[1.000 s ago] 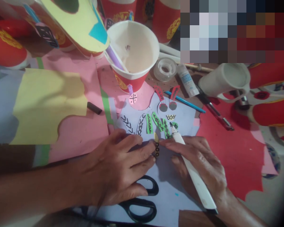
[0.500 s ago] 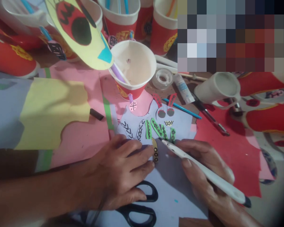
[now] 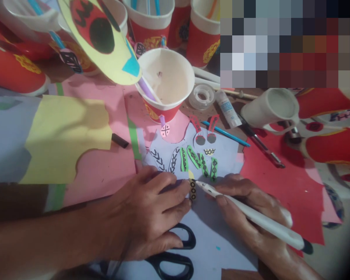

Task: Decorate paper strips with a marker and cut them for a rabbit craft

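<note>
My left hand (image 3: 146, 216) lies flat with fingers spread on a pale lavender sheet (image 3: 218, 149), its fingertips pressing beside a small yellow paper strip (image 3: 192, 186) marked with black rings. My right hand (image 3: 251, 214) grips a white marker pen (image 3: 256, 217), its tip touching the top of that strip. Just above lie several small cut-outs: green patterned strips (image 3: 196, 159), lavender chevron leaves (image 3: 163, 160) and red-handled grey shapes (image 3: 205, 130).
Black scissors (image 3: 175, 256) lie under my left hand. A red paper cup (image 3: 163, 83) with a purple straw stands behind, with a tape roll (image 3: 202, 96), glue tube (image 3: 227, 108), blue pencil (image 3: 226, 134), white mug (image 3: 270, 109), more red cups and pink, yellow and red paper sheets around.
The pen swung from upright to lying low toward the right, and its tip moved from the green strips down onto the yellow strip. My left hand stayed put.
</note>
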`<action>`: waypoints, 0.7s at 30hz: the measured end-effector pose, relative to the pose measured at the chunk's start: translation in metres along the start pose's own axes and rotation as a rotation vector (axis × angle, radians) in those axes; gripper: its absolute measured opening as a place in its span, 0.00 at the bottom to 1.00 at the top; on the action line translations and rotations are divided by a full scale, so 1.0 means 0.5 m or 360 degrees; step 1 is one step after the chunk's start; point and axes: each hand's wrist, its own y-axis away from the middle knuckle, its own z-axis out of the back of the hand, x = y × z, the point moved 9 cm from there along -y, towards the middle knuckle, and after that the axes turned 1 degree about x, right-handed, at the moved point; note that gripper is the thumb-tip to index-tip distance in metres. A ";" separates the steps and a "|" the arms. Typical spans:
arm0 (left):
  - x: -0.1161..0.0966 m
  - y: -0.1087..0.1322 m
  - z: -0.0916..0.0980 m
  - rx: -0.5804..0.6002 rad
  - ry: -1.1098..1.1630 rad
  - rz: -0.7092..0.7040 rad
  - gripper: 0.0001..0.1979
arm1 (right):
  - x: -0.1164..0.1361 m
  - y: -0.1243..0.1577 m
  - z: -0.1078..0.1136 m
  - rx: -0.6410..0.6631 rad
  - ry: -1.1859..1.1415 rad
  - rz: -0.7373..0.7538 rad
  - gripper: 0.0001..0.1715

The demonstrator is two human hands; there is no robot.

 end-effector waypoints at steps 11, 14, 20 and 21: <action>-0.003 -0.002 0.003 -0.0018 0.0005 -0.0009 0.18 | 0.003 0.002 -0.011 0.0056 -0.0013 0.0042 0.04; -0.002 -0.002 0.002 -0.0015 0.0004 -0.0009 0.18 | 0.012 -0.001 -0.014 0.0092 0.0015 0.0103 0.05; -0.001 -0.003 0.001 0.0003 0.0008 -0.0015 0.19 | 0.002 0.003 -0.011 0.0077 0.0153 0.0028 0.02; -0.002 -0.003 0.001 0.0001 0.0005 -0.0020 0.19 | 0.003 0.003 -0.012 0.0084 0.0162 0.0029 0.02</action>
